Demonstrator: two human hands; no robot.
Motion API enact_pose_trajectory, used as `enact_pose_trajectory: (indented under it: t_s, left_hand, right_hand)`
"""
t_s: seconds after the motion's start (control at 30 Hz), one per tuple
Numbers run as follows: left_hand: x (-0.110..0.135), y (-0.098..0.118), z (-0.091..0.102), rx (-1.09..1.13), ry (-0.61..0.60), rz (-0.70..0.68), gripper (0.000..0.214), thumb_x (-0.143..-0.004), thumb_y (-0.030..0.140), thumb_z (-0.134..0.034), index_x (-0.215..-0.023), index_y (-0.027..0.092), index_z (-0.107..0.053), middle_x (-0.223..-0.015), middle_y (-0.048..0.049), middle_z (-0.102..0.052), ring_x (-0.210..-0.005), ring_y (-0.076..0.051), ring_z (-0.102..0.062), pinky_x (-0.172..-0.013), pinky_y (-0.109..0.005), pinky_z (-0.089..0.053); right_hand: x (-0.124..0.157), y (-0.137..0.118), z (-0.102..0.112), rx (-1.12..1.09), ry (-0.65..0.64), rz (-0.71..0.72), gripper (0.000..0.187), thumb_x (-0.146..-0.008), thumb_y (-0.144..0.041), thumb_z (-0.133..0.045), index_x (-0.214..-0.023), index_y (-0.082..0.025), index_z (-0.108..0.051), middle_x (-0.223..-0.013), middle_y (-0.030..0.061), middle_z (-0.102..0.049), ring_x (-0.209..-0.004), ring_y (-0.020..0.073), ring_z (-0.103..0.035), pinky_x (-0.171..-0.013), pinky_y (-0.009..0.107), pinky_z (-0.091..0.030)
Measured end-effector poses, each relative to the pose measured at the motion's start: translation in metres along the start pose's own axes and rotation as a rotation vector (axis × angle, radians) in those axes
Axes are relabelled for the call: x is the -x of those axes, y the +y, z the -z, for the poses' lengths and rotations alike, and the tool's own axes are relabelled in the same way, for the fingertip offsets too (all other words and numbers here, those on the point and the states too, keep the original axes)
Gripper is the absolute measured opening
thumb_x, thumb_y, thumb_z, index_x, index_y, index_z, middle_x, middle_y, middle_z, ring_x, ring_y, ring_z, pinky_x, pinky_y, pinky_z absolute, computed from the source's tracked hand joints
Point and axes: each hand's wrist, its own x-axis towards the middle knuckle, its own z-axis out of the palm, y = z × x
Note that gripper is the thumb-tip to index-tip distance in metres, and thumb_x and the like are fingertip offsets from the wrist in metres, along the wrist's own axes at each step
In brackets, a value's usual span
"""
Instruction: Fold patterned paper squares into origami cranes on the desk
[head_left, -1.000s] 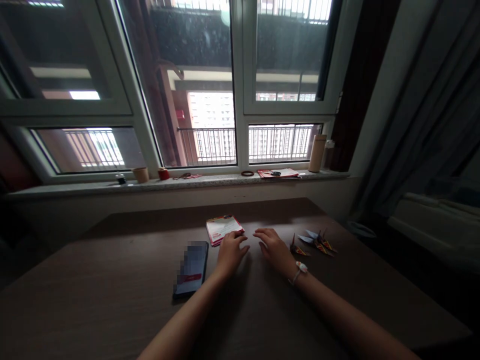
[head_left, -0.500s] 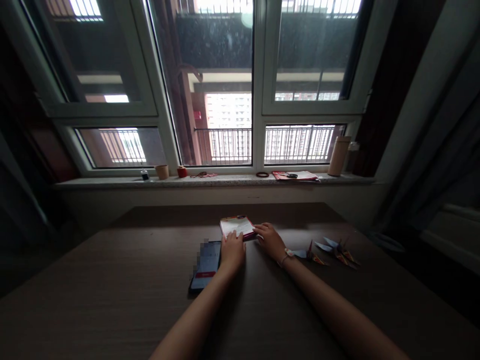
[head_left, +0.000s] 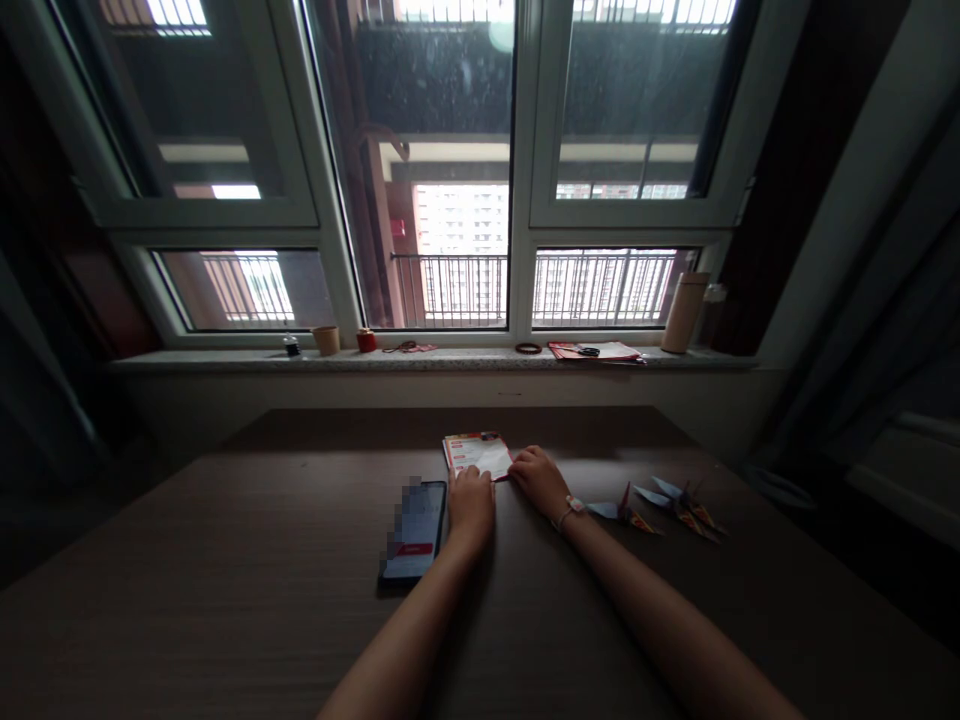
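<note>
A small pack of patterned paper (head_left: pixel 475 452) lies on the dark wooden table (head_left: pixel 225 560) ahead of me. My left hand (head_left: pixel 471 505) rests with its fingertips on the pack's near edge, fingers curled. My right hand (head_left: pixel 538 478), with a bracelet at the wrist, pinches the pack's right corner, where a white sheet lifts slightly. A phone (head_left: pixel 417 530) with a lit screen lies just left of my left hand. Folded paper cranes (head_left: pixel 667 505) sit to the right of my right wrist.
A stone windowsill (head_left: pixel 450 360) runs behind the table with a small cup (head_left: pixel 325 340), a red pot (head_left: pixel 366 340), a ring (head_left: pixel 528 348), scissors on red paper (head_left: pixel 592 351) and a tall flask (head_left: pixel 685 312). A curtain (head_left: pixel 885 250) hangs at the right.
Both hands moved forward from the bare table onto the paper pack. The right hand now pinches its corner and a sheet has lifted. The camera view shifted a little.
</note>
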Motion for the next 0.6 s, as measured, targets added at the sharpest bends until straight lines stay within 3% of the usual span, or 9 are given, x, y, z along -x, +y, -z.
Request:
enact_pose_trajectory:
  t_s: [0.13, 0.33, 0.6]
  left_hand:
    - [0.0011, 0.0002, 0.0014, 0.001, 0.01, -0.004, 0.03, -0.093, 0.021, -0.046, -0.106, 0.019, -0.072, -0.106, -0.0121, -0.068, -0.105, -0.025, -0.059, -0.111, -0.045, -0.029]
    - [0.0008, -0.0009, 0.0039, -0.023, 0.025, 0.007, 0.032, -0.093, 0.018, -0.043, -0.1, 0.017, -0.074, -0.102, -0.013, -0.07, -0.104, -0.026, -0.059, -0.108, -0.045, -0.032]
    - [-0.0006, 0.002, 0.0074, -0.03, 0.04, 0.007, 0.031, -0.094, 0.018, -0.042, -0.098, 0.016, -0.072, -0.103, -0.0116, -0.07, -0.102, -0.025, -0.059, -0.111, -0.043, -0.029]
  right_hand:
    - [-0.001, -0.0017, -0.0022, 0.069, 0.014, 0.014, 0.016, -0.09, -0.019, -0.057, -0.086, -0.02, -0.073, -0.094, 0.0076, -0.071, -0.099, 0.0221, -0.057, -0.088, 0.034, -0.046]
    - [-0.0007, -0.0022, -0.0059, 0.065, 0.088, 0.046, 0.011, -0.088, -0.016, -0.059, -0.088, -0.019, -0.07, -0.101, 0.0084, -0.07, -0.115, 0.0239, -0.053, -0.11, 0.044, -0.033]
    - [0.002, 0.0005, -0.0019, -0.015, 0.082, 0.02, 0.008, -0.086, -0.016, -0.063, -0.085, -0.022, -0.069, -0.1, 0.0062, -0.072, -0.116, 0.0257, -0.052, -0.109, 0.047, -0.032]
